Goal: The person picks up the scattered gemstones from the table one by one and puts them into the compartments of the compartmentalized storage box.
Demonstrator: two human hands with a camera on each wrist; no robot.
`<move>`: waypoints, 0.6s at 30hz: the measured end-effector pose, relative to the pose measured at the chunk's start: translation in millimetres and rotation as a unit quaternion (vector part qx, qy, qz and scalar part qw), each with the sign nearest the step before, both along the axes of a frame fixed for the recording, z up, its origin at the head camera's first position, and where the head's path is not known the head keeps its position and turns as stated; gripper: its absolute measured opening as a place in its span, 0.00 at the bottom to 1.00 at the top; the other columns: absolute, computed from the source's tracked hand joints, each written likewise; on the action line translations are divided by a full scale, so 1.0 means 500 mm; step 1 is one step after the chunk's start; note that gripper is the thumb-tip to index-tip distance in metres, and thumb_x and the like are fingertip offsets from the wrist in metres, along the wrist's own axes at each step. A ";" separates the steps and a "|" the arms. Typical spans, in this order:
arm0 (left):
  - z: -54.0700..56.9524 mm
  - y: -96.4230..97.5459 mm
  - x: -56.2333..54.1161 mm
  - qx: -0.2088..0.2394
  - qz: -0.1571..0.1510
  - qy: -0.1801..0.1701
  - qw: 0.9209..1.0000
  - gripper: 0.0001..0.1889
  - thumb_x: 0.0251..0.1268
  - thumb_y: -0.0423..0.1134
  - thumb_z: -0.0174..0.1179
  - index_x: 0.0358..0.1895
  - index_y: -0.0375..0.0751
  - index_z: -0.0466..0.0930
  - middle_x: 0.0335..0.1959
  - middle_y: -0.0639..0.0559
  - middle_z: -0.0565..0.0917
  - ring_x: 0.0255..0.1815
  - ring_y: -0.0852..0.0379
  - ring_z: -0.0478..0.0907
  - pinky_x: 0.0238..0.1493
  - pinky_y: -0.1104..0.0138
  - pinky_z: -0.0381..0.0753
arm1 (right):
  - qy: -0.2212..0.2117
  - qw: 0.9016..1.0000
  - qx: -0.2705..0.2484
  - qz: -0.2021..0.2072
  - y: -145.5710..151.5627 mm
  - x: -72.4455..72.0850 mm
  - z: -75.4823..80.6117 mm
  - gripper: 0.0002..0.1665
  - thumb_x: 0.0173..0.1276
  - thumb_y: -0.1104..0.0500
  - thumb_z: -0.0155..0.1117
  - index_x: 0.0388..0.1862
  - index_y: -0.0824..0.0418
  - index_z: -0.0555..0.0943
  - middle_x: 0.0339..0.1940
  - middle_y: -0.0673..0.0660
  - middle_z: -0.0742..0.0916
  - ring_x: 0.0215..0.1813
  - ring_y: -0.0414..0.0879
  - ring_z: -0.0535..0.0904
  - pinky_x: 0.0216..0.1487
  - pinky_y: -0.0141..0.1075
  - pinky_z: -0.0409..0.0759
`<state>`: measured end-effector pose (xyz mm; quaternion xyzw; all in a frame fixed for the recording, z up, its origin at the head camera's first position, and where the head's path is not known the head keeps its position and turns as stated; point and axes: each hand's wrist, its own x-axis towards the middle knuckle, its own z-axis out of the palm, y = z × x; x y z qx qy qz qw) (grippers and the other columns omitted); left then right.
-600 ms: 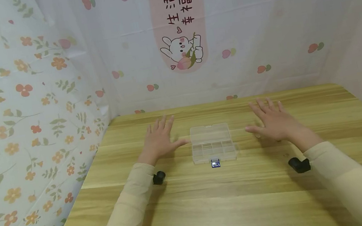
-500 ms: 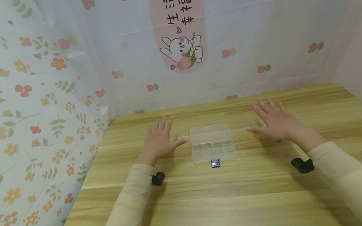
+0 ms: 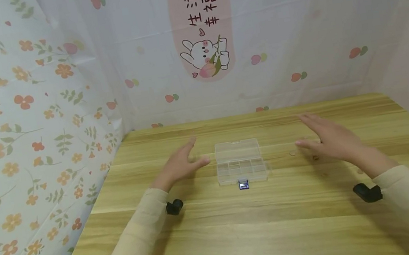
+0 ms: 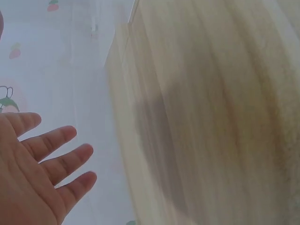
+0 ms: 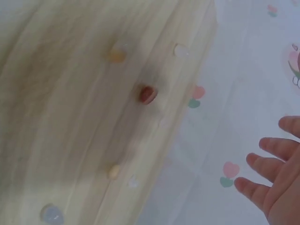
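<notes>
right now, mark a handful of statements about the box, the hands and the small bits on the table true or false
1. The clear plastic box is open, with its lid laid back on the far side. True.
2. The left hand grips the box. False: it is apart from the box, to its left, with nothing in its fingers.
3. A small blue piece shows at the middle of the box's near side. True.
4. The right hand holds a red piece. False: the dark red piece lies on the wooden table, and the hand holds nothing.
5. Several small pieces lie on the table on the right hand's side. True.
</notes>
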<state>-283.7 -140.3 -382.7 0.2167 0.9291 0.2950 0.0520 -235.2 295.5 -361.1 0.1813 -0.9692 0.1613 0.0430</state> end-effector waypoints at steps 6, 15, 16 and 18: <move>-0.008 0.007 0.005 0.071 -0.014 -0.050 0.996 0.49 0.61 0.59 0.63 0.79 0.47 0.45 0.72 0.40 0.61 0.70 0.43 0.60 0.64 0.46 0.62 | 0.006 0.999 -0.035 -0.023 0.024 0.018 0.000 0.50 0.69 0.38 0.58 0.79 0.58 0.50 0.74 0.69 0.61 0.65 0.72 0.64 0.59 0.67 0.60; -0.027 0.020 0.008 0.149 -0.028 -0.098 0.984 0.47 0.64 0.52 0.64 0.78 0.45 0.44 0.69 0.37 0.64 0.65 0.42 0.66 0.63 0.51 0.66 | -0.003 0.997 -0.066 -0.040 0.058 0.040 0.002 0.47 0.71 0.40 0.57 0.79 0.58 0.51 0.71 0.73 0.65 0.36 0.60 0.81 0.47 0.65 0.69; -0.028 0.022 0.010 0.154 -0.028 -0.105 0.982 0.47 0.64 0.52 0.63 0.78 0.45 0.44 0.69 0.38 0.64 0.65 0.42 0.66 0.62 0.51 0.67 | -0.005 0.996 -0.076 -0.044 0.062 0.042 0.000 0.46 0.71 0.41 0.58 0.79 0.57 0.52 0.70 0.73 0.66 0.39 0.63 0.80 0.46 0.65 0.70; -0.029 0.026 0.014 0.164 -0.025 -0.118 0.979 0.47 0.64 0.53 0.64 0.78 0.45 0.45 0.68 0.38 0.64 0.65 0.42 0.66 0.61 0.50 0.68 | -0.001 0.994 -0.099 -0.045 0.070 0.047 -0.003 0.45 0.71 0.43 0.59 0.78 0.59 0.54 0.68 0.73 0.68 0.48 0.70 0.76 0.47 0.66 0.69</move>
